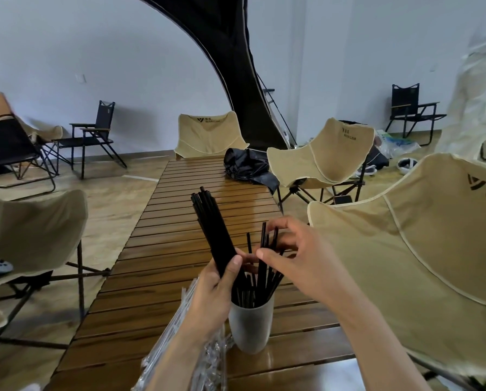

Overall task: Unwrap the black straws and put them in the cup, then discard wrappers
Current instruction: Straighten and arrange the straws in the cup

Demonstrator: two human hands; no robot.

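Slatted brown wooden table (pixel 179 249) carries a pale plastic cup (pixel 251 325); above it, left hand (pixel 212 292) grips bundled black straws (pixel 212 230), right hand (pixel 295 255) pinches standing straws, likely loading; clear wrappers (pixel 185 334) beside it await discarding.

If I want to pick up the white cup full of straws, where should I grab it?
Probably wrap a hand round the cup's bare lower wall, coming from the right. Black straws stick out the top, and the left hand and wrappers crowd its left side.
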